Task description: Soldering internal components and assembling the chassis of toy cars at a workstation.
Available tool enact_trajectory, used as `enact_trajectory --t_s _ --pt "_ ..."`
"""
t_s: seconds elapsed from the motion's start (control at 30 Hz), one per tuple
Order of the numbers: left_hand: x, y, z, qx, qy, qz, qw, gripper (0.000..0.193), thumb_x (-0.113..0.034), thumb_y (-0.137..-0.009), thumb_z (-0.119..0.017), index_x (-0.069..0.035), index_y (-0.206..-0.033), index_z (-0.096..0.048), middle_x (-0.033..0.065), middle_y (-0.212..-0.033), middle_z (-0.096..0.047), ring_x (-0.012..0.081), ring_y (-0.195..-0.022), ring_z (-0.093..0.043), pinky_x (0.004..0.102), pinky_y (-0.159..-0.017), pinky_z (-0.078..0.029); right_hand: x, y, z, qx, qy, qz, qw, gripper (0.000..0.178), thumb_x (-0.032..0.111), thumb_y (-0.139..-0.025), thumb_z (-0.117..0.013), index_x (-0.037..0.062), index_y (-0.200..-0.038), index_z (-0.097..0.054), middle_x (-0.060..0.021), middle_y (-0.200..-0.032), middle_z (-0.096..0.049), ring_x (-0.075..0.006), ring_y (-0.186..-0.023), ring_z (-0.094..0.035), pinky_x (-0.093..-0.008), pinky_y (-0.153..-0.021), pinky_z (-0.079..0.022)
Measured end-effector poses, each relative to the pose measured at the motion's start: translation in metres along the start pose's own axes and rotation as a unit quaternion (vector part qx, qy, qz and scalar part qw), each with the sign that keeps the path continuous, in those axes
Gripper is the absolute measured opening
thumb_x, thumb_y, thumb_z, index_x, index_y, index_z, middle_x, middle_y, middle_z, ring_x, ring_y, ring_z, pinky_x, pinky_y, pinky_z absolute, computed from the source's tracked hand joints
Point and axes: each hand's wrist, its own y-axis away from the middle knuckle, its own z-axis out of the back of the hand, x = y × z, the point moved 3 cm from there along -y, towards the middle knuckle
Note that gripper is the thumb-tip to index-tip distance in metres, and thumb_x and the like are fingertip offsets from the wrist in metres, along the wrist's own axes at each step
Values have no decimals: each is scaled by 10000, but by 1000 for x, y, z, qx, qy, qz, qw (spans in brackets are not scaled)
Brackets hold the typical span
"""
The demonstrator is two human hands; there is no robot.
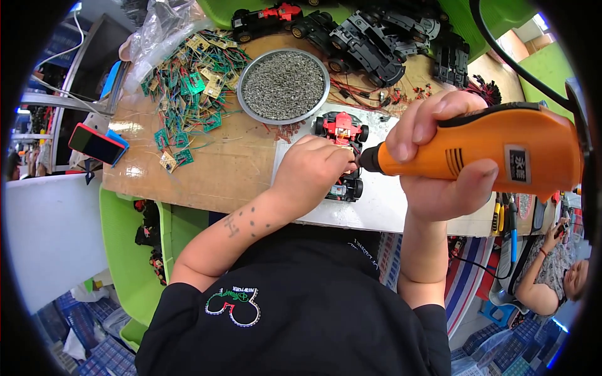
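A red and black toy car chassis with black wheels lies on a white sheet in front of me. My left hand covers its middle, fingers closed on it beside the driver's tip; whether a screw is also pinched there is hidden. In my right hand is an orange electric screwdriver with a black nose, held nearly level. Its nose points left and meets the car close to my left fingertips.
Beyond the car stands a round metal bowl full of small screws. Green and tan circuit boards with wires are heaped left of it. Black car bodies pile up at the back. A phone leans at the left edge; a person sits at right.
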Motion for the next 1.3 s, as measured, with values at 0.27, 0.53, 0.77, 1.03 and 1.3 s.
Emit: enact_trajectory --t_s 0.27,0.53,0.77,1.03,1.3 --pt "1 1 0 19 7 7 1000 148 -141 -789 -693 -84 -869 -583 54 -755 -636 239 -759 -624 370 -720 -462 7 6 -9 -1 39 -8 999 588 549 -903 -602 2 -1082 -476 -87 -848 -487 -171 -653 -511 -289 -573 -441" --pt "2 4 0 12 17 17 1000 129 -124 -832 -655 -61 -932 -605 79 -805 -649 249 -797 -629 379 -750 -470 -3 15 -10 -55 -48 -44 996 530 408 -845 -747 6 -1104 -516 -45 -816 -552 -133 -701 -568 -248 -609 -464" --pt "0 4 2 35 11 28 999 164 -89 -824 -627 -41 -980 -618 92 -848 -665 262 -841 -639 381 -790 -481 -8 14 -13 -36 9 -29 999 530 458 -865 -690 5 -1067 -502 -54 -788 -520 -145 -646 -538 -268 -570 -455" --pt "10 8 2 59 45 53 996 214 -73 -779 -653 -60 -993 -651 75 -831 -677 266 -911 -651 389 -815 -488 -13 6 -9 -8 50 -40 998 550 511 -909 -595 -9 -1060 -492 -72 -786 -484 -155 -614 -502 -281 -539 -442" --pt "13 -2 19 6 -16 42 999 153 -251 -696 -800 -146 -732 -694 -41 -763 -662 177 -911 -598 389 -860 -356 -2 -10 -18 23 22 -14 999 541 513 -926 -563 0 -1086 -493 -82 -815 -497 -171 -626 -502 -296 -559 -426"
